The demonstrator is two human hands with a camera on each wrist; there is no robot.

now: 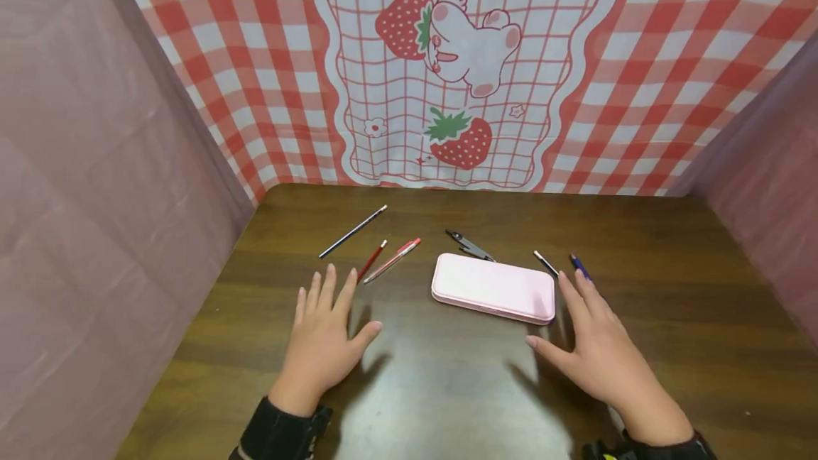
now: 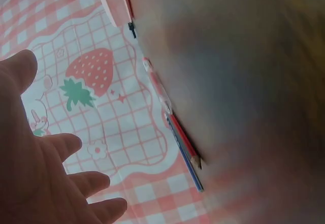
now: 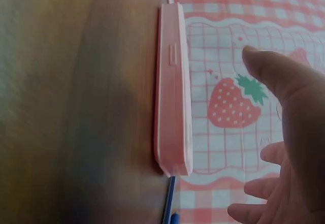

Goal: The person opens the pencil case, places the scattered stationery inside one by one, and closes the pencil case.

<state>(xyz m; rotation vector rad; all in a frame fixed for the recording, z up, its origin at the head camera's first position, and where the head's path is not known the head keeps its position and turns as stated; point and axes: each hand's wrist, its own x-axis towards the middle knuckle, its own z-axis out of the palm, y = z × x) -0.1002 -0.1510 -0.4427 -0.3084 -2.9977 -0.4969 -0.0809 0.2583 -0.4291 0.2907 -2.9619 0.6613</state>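
My left hand (image 1: 322, 346) hovers with fingers spread and holds nothing. Just beyond its fingertips lie a red pencil (image 1: 373, 260) and a clear pen with red parts (image 1: 393, 261); a dark, slim pencil (image 1: 353, 231) is farther back. With thumb and fingers apart, my right hand (image 1: 601, 353) is beside the right end of a closed pink pencil case (image 1: 493, 286); in the right wrist view the case (image 3: 172, 92) stands clear of the fingers. Partly covered by that hand in the head view are a white-ended pencil (image 1: 545, 263) and a blue pen (image 1: 579, 265).
Behind the pencil case lies a grey drawing compass (image 1: 469, 243), its lower end partly hidden. Everything rests on a brown wooden table (image 1: 447, 389). A red-and-white checked cloth (image 1: 275, 55) with strawberries hangs at the back, and pinkish curtains (image 1: 96, 162) flank the table.
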